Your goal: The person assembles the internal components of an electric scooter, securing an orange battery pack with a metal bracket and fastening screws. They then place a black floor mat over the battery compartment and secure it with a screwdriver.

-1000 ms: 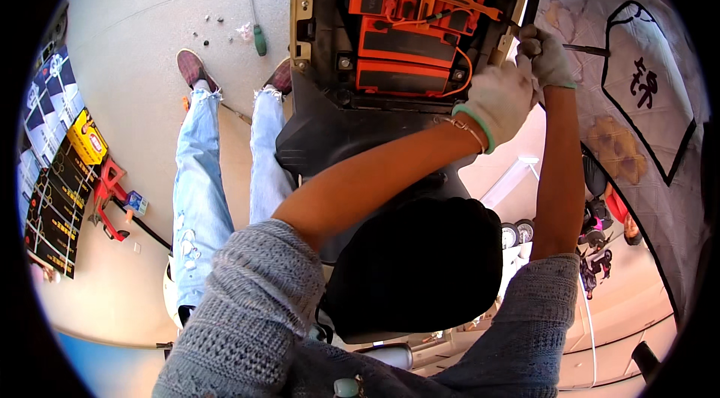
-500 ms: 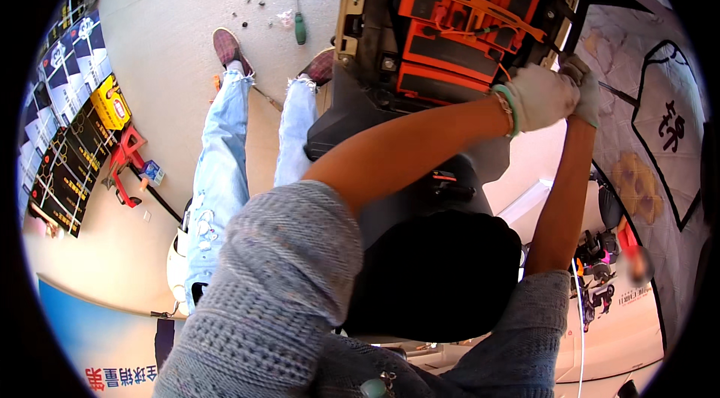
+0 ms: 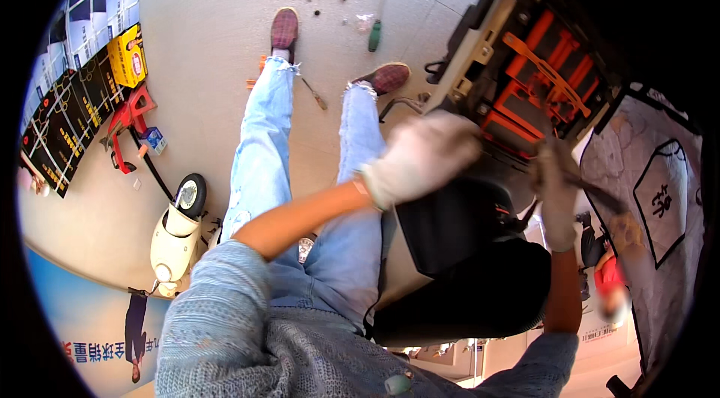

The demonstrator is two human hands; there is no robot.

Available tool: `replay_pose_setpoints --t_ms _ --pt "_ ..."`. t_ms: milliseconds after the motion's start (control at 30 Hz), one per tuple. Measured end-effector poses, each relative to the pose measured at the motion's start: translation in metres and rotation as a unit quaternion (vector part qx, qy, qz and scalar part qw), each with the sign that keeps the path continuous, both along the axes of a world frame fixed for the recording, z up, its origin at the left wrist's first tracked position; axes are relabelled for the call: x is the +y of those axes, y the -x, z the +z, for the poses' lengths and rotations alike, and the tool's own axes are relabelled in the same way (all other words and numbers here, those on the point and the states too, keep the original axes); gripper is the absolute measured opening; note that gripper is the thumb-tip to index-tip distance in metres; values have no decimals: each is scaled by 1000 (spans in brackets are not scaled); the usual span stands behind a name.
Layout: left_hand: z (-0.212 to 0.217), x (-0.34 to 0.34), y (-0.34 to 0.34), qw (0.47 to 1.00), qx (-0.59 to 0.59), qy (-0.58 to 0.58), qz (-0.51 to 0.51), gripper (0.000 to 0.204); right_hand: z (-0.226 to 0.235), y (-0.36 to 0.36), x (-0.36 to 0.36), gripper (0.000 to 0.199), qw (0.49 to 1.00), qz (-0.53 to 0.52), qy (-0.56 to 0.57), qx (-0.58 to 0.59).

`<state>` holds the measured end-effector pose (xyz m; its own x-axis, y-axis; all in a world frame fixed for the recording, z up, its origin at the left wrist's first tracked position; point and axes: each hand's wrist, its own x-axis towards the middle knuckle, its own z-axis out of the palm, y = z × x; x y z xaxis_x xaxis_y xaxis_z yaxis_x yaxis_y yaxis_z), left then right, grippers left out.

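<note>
My left hand [image 3: 424,158], in a pale work glove, is raised over the near left side of an open battery compartment [image 3: 461,79]. Its fingers are smeared by motion, and I cannot make out anything in them. My right hand [image 3: 556,199], also gloved, closes around a long dark tool [image 3: 600,194] with two arms; blur hides its exact kind. One arm of it points toward the battery pack. Black batteries with red-orange casings [image 3: 516,102] fill the compartment, with an orange strap [image 3: 544,68] across them. Below my hands lies a black padded seat [image 3: 465,300].
A green-handled screwdriver [image 3: 374,36], another screwdriver [image 3: 315,95] and several small dark parts [image 3: 316,13] lie on the floor near my feet. Left are stacked boxes [image 3: 56,132], a red stand [image 3: 135,109] and a cream scooter [image 3: 174,244]. A quilted cover [image 3: 615,150] hangs at right.
My hands, together at the compartment's right edge before, are now apart. The left has swung left and nearer; the right has come nearer with the dark tool. The view has shifted toward the left.
</note>
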<state>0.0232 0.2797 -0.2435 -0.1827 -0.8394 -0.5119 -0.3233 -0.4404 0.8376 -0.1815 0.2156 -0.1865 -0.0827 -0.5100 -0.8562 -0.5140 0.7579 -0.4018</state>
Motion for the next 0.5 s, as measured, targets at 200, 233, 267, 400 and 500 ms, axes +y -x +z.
replay_pose_setpoints --t_ms 200,233,267,400,500 --pt "-163 76 -279 908 -402 -87 84 29 -153 -175 25 10 851 510 123 23" --pt "-188 95 -312 888 -434 -137 63 27 -191 -190 24 8 823 544 151 62" --pt "-208 115 -347 859 -474 -188 47 25 -234 -210 21 8 790 578 185 89" --pt "-307 207 -423 816 -493 -285 -100 24 -388 -239 -13 6 676 629 300 238" --pt "-366 236 -432 821 -461 -307 -140 26 -450 -246 -56 20 596 686 278 311"
